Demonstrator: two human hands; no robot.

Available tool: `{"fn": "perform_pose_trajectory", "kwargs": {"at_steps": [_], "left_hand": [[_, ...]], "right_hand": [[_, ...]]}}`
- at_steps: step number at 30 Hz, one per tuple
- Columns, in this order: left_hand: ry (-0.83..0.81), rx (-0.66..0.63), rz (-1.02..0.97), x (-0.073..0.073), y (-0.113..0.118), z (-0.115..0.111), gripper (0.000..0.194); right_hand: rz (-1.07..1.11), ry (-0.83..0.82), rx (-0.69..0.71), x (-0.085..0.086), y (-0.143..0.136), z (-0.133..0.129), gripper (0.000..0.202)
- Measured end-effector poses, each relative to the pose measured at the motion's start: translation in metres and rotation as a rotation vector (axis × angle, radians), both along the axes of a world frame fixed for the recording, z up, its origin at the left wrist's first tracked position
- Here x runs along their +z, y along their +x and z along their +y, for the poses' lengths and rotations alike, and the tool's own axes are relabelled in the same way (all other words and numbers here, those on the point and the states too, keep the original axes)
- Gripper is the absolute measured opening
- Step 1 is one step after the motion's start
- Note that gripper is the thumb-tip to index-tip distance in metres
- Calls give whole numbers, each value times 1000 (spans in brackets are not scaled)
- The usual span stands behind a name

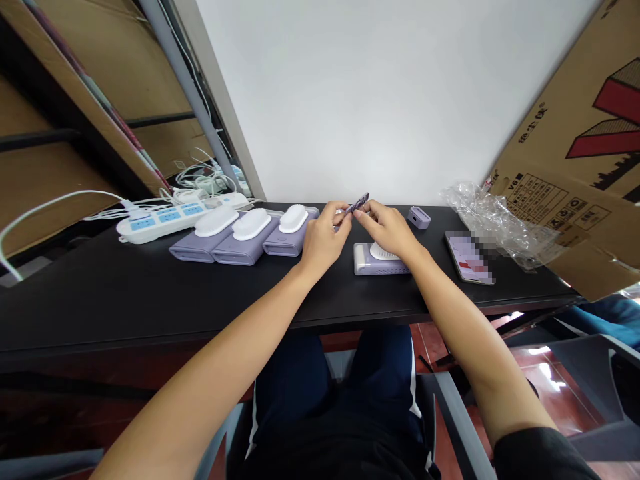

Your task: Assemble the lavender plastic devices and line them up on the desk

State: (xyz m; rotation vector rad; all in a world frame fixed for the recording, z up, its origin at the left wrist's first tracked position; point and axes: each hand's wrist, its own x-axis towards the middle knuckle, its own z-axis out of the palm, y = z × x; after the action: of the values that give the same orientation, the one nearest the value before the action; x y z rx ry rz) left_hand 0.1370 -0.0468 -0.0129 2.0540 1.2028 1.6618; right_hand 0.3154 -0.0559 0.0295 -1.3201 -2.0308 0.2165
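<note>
Between my hands, above the back of the black table (210,293), is a small dark, thin item (358,202). My left hand (327,233) pinches it from the left, and my right hand (386,229) has its fingertips closed on its lower right side. What exactly it is cannot be made out. Under my right wrist lies a purple device (381,268) with a white oval piece on top, partly hidden by my forearm. A small purple part (419,217) sits behind it to the right.
Several purple devices with white oval tops (240,250) stand left of my hands, beside a white power strip (175,219) with cables. To the right are a phone (469,259), clear plastic wrap (505,223) and a large cardboard box (570,180). A white wall (350,100) rises behind.
</note>
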Motion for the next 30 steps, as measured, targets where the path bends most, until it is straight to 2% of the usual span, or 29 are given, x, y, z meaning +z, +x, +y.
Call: {"fn": "perform_pose_trajectory", "kwargs": {"at_steps": [8,14,25,30], "left_hand": [[-13,-15,-11,0,1,-1,14],[-37,-4,-1,0,1,-2,15],[-15,-1,2,-1,1,0,14],[-8,-8,6,-1,0,1,14]], "right_hand": [[13,1,23,0,0,0,31],[19,6,-18,0,-1,0,31],[-29,-9,6,2,0,-2,32],[-82,-24,-34,5,-2,-5,30]]}}
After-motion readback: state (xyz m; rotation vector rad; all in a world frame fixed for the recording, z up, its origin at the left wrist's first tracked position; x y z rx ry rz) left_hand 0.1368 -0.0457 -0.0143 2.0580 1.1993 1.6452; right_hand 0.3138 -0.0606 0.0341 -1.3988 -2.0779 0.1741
